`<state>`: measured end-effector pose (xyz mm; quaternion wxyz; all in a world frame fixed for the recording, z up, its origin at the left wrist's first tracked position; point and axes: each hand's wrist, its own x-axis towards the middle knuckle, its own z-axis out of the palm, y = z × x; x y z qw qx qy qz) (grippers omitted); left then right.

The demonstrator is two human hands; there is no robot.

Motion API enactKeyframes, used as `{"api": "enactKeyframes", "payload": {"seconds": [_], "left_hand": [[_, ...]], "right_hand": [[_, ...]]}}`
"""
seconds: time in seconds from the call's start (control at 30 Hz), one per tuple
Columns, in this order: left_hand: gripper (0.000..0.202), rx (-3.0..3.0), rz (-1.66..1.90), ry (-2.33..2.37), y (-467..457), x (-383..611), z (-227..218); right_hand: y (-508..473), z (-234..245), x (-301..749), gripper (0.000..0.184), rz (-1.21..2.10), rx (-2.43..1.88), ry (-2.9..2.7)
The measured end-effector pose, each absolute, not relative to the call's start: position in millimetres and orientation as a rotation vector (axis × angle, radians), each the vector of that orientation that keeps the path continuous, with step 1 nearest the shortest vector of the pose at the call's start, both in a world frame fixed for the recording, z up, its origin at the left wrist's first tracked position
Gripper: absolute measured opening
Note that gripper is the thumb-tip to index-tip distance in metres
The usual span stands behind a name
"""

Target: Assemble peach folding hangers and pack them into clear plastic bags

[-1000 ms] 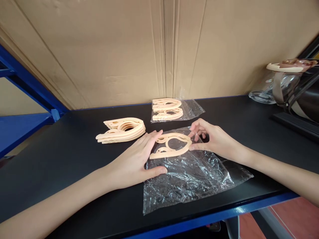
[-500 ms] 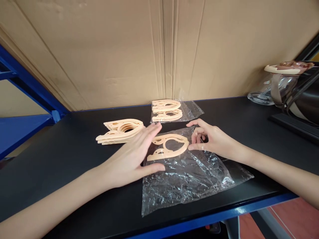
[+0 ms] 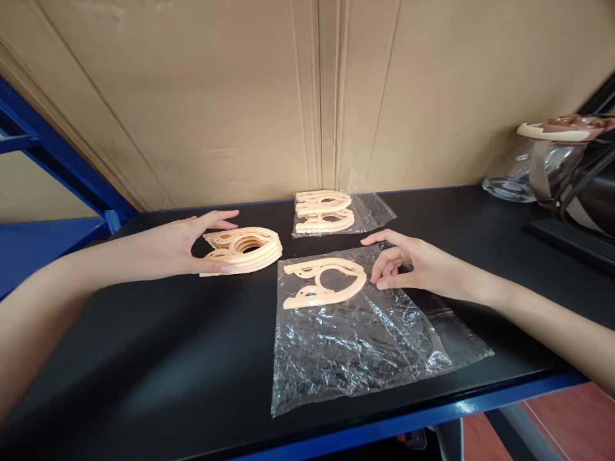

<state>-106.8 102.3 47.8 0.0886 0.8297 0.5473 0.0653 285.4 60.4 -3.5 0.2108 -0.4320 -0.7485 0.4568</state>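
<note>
On the left of the black tabletop lies a stack of beige folding clothes hangers (image 3: 259, 261). My left hand (image 3: 196, 243) is at its left end, thumb along the near side and fingers apart over the far side. In the middle, one folded hanger (image 3: 343, 298) rests in the upper part of a clear plastic bag (image 3: 346, 358) lying flat. Just right of that hanger's rounded end is my right hand (image 3: 403, 261), over the bag's edge. Its index finger is stretched out and the others are loosely bent, holding nothing.
Behind, a second clear bag (image 3: 372, 208) holds folded hangers (image 3: 324, 221) near the cardboard wall (image 3: 216, 96). At the far right stand a clear plastic stand (image 3: 512, 186) and a dark object (image 3: 590, 192). A blue frame edge (image 3: 461, 406) borders the table's front.
My left hand has moved left from the bagged hanger to the stack, whose hangers now lie more evenly. My right hand has drawn slightly away from the bagged hanger's end.
</note>
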Motion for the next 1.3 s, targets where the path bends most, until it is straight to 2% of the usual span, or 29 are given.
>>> {"api": "enactKeyframes", "payload": {"seconds": [0.07, 0.3, 0.53, 0.6, 0.67, 0.77, 0.9, 0.97, 1.17, 1.3], "left_hand": [[0.072, 2.494, 0.185, 1.620, 100, -105, 49], [0.074, 2.534, 0.206, 1.584, 103, -103, 51], [0.084, 2.582, 0.451, 1.539, 86, -73, 53], [0.084, 2.676, 0.603, 1.445, 73, -57, 47], [0.084, 2.748, 0.699, 1.391, 59, -39, 39], [0.081, 2.937, 0.755, 1.259, 39, -15, 28], [0.071, 3.157, 0.812, 1.034, 22, 4, 21], [0.069, 3.160, 0.799, 1.009, 19, 6, 20], [0.081, 2.896, 0.705, 1.152, 30, -6, 15], [0.079, 2.779, 0.672, 1.205, 37, -11, 12]], "right_hand": [[60, -1, 287, 0.063, 1.272, -1.216, -2.088], [57, 5, 290, 0.062, 1.282, -1.200, -2.133], [46, 18, 291, 0.028, 0.574, -1.388, -2.135], [41, 21, 286, 0.025, 0.471, -1.328, -2.062], [35, 22, 279, 0.030, 0.531, -1.228, -2.039], [29, 21, 268, 0.034, 0.842, -1.081, -2.024], [28, 20, 260, 0.020, 1.266, -1.043, -1.934], [29, 20, 261, 0.020, 1.396, -1.089, -1.913], [37, 22, 269, 0.029, 1.463, -1.148, -1.846], [42, 21, 272, 0.032, 1.523, -1.157, -1.795]]}}
